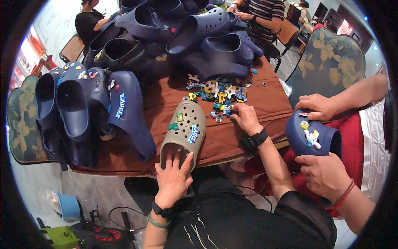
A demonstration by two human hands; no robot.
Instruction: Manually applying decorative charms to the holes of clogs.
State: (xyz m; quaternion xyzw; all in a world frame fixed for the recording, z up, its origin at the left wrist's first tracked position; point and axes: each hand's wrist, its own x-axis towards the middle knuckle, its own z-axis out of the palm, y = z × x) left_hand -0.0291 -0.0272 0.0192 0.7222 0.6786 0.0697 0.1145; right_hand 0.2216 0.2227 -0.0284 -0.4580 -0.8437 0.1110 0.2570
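Observation:
A khaki clog [188,116], toe pointing away, rests on the table before me. Charms sit in its upper: a green leaf-like one [172,126], a small green-and-yellow one and a blue one with white lettering [192,134]. My left hand [172,180] lies spread over the clog's heel opening, some fingers reaching inside onto the footbed. To the right of the clog, my right hand [246,119] bends its fingers together at the near edge of a heap of colourful shoe charms [222,91]. What its fingertips pinch, if anything, is hidden.
Navy clogs [215,58] are piled at the table's far side, and decorated navy clogs [76,108] stand at left. On my right, a co-worker's hands [325,172] hold a navy clog [296,137] with charms. Brown cloth [265,99] covers the table. More people work beyond.

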